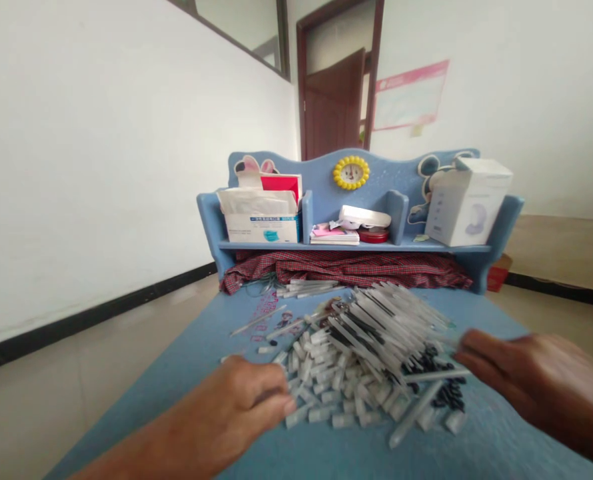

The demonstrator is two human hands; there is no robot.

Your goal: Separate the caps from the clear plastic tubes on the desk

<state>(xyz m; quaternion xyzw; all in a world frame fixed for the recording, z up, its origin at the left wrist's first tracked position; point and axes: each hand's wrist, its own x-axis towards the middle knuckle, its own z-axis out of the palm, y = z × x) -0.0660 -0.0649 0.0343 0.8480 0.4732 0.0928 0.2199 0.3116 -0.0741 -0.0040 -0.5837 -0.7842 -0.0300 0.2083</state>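
My left hand (249, 400) is closed, thumb against fingers, at the left edge of a pile of short whitish plastic caps (321, 373). Whatever is pinched in it, if anything, is hidden. On the right, my right hand (526, 373) is also closed and blurred by motion; a faint translucent sliver shows at its fingertips, too smeared to name. Between the hands lies a heap of long translucent tubes (386, 320), like pen barrels. Small black pieces (449, 393) are scattered beside it, nearest my right hand. One loose tube (414, 417) lies slanted in front.
Everything rests on a blue desk (176, 380). At its back is a folded checked cloth (356, 267) under a blue shelf (276, 246). The shelf holds a mask box (261, 223), a white carton (469, 203), papers and a red tin (374, 236). A yellow clock (351, 173) is above.
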